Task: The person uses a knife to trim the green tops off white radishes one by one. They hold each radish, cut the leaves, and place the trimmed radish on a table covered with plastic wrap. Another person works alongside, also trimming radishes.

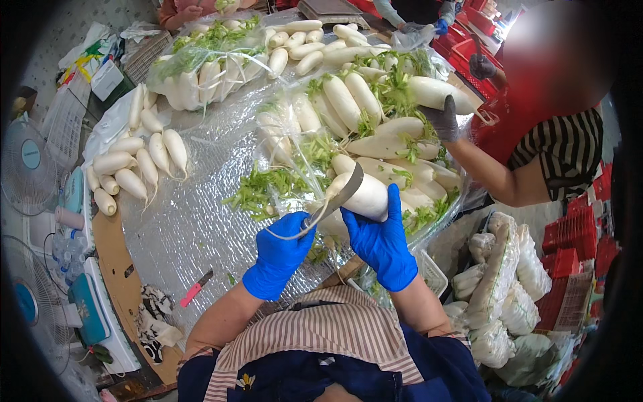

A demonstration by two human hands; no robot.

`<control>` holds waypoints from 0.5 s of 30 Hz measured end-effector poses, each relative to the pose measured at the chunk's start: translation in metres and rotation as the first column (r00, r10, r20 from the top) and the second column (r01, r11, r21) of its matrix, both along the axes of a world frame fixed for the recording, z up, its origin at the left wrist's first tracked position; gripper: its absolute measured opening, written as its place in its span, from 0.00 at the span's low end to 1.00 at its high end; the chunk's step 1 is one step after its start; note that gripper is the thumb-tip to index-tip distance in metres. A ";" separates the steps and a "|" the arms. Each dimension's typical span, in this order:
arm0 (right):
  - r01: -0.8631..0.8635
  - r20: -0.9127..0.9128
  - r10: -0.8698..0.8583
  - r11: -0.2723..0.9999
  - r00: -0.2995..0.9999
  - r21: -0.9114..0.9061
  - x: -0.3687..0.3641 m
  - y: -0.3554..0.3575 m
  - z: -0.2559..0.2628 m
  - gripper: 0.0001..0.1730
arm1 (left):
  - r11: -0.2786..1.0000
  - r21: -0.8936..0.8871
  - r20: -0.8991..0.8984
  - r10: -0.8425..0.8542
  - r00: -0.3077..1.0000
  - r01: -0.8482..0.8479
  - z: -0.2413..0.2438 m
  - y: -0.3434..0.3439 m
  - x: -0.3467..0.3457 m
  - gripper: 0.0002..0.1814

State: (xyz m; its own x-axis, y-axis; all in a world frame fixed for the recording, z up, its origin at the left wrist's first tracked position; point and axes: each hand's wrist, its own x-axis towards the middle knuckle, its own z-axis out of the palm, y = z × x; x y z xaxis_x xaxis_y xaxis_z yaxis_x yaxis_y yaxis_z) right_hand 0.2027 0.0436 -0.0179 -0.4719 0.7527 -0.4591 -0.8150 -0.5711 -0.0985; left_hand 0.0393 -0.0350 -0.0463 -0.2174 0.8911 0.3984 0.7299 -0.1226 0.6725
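My left hand [285, 255], in a blue glove, is closed around the handle of a knife with a curved blade [350, 185]. The blade lies by the root end of a white daikon radish [366, 197], whose long thin root hangs over toward my left hand. My right hand [383, 240], also blue-gloved, holds the daikon's thick end. Cut radish greens [266, 188] lie beyond my left hand. More daikons [384, 171] with leafy tops are heaped just past the held one.
Trimmed daikons [131, 183] lie at the left. A pink-handled knife [196, 288] rests on the silvery foil table cover [201, 231]. Bagged daikons [198, 85] stand at the back. A co-worker's gloved hand [444, 120] holds a daikon at the right. Filled bags [495, 271] are below right.
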 end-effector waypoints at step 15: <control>0.074 0.004 -0.075 0.992 0.997 0.107 0.012 0.009 0.024 0.36 | 0.904 -0.396 0.203 0.258 0.944 -0.162 -0.124 -0.041 -0.057 0.13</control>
